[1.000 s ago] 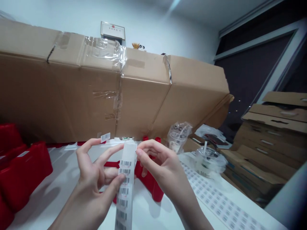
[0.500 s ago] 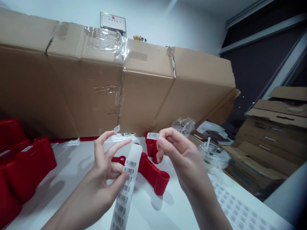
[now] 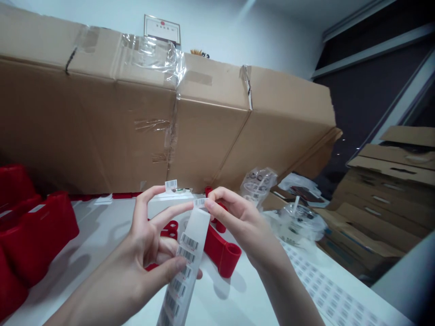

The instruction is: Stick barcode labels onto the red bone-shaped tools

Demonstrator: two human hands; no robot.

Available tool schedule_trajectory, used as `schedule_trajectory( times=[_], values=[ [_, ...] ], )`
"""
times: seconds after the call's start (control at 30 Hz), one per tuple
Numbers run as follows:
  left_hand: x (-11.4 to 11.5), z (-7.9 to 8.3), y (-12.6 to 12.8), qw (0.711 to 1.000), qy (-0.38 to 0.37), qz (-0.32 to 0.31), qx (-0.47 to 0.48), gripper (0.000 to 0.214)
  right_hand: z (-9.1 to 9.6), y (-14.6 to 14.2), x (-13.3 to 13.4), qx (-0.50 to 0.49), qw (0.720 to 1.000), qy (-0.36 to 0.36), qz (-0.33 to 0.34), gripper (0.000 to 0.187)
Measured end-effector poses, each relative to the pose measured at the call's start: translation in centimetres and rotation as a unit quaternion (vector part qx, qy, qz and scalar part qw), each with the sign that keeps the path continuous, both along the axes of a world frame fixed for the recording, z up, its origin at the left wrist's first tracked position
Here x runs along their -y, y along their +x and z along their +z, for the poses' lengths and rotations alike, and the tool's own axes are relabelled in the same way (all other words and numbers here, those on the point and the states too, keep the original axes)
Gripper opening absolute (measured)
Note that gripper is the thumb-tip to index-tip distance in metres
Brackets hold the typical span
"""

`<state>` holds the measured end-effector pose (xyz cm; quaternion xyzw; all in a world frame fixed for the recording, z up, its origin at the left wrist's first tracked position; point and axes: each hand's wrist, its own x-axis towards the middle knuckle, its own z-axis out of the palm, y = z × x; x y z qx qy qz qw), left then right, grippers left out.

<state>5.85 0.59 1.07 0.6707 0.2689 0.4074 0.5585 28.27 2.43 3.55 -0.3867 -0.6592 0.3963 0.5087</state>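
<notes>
My left hand (image 3: pixel 149 249) pinches a strip of barcode stickers (image 3: pixel 183 271) between thumb and lower fingers, the strip hanging toward me. One loose barcode sticker (image 3: pixel 171 184) clings to the tip of its raised index finger. Another single barcode sticker (image 3: pixel 200 203) is pinched in my right hand (image 3: pixel 238 222), its left end touching the tip of my left middle finger. Behind the strip lies a red hollow part (image 3: pixel 224 256) with a round open end. More red pieces (image 3: pixel 170 230) show partly behind my left hand.
Red parts (image 3: pixel 37 231) with white labels stand at the left. A large taped cardboard box (image 3: pixel 136 127) spans the back. To the right are a plastic cup (image 3: pixel 299 219), sticker sheets (image 3: pixel 329 290) and stacked cartons (image 3: pixel 380 194).
My right hand has moved left and slightly down, bringing its sticker against my left middle fingertip. The left hand keeps the strip, which has shifted slightly right.
</notes>
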Motion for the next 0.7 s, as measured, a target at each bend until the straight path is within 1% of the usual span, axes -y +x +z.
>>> schedule_trajectory(
  times=[0.1, 0.17, 0.23, 0.3, 0.37, 0.43, 0.5, 0.53, 0.57, 0.6, 0.63, 0.7],
  values=[
    [0.1, 0.0, 0.1, 0.999, -0.03, 0.002, -0.012, 0.093, 0.1, -0.5, 0.2, 0.018, 0.999, 0.027, -0.038, 0.026],
    [0.2, 0.2, 0.2, 0.999, -0.036, 0.0, -0.003, 0.093, -0.1, -1.0, 0.4, 0.046, 0.993, 0.069, -0.08, 0.024],
    [0.1, 0.4, 0.4, 0.999, -0.037, 0.001, 0.012, 0.092, -0.4, -1.4, 0.4, 0.091, 0.977, 0.128, -0.141, 0.022],
    [0.0, 0.4, 0.6, 0.999, -0.039, 0.008, 0.033, 0.088, -0.9, -1.5, 0.3, 0.136, 0.95, 0.177, -0.22, 0.023],
    [-0.2, 0.3, 0.6, 0.998, -0.044, 0.01, 0.054, 0.082, -1.3, -1.4, 0.0, 0.15, 0.929, 0.194, -0.277, 0.03],
    [-0.4, 0.2, 0.4, 0.997, -0.05, 0.007, 0.066, 0.082, -1.5, -1.1, -0.2, 0.131, 0.93, 0.177, -0.294, 0.04],
    [-0.5, 0.3, 0.3, 0.996, -0.056, 0.008, 0.071, 0.086, -1.3, -0.8, -0.1, 0.103, 0.947, 0.141, -0.268, 0.041],
    [-0.5, 0.4, 0.2, 0.995, -0.059, 0.015, 0.078, 0.088, -1.0, -0.7, 0.1, 0.098, 0.96, 0.118, -0.237, 0.037],
    [-0.5, 0.5, 0.2, 0.994, -0.061, 0.026, 0.092, 0.088, -0.8, -0.7, 0.4, 0.1, 0.973, 0.093, -0.189, 0.033],
    [-0.4, 0.6, 0.2, 0.991, -0.06, 0.042, 0.11, 0.088, -0.6, -0.8, 0.8, 0.109, 0.984, 0.065, -0.127, 0.034],
    [-0.3, 0.7, 0.3, 0.988, -0.052, 0.061, 0.128, 0.086, -0.5, -0.9, 1.4, 0.121, 0.99, 0.036, -0.059, 0.038],
    [0.4, 0.8, 0.5, 0.979, -0.016, 0.113, 0.167, 0.081, -0.7, -1.6, 2.8, 0.148, 0.987, -0.02, 0.056, 0.042]
  ],
)
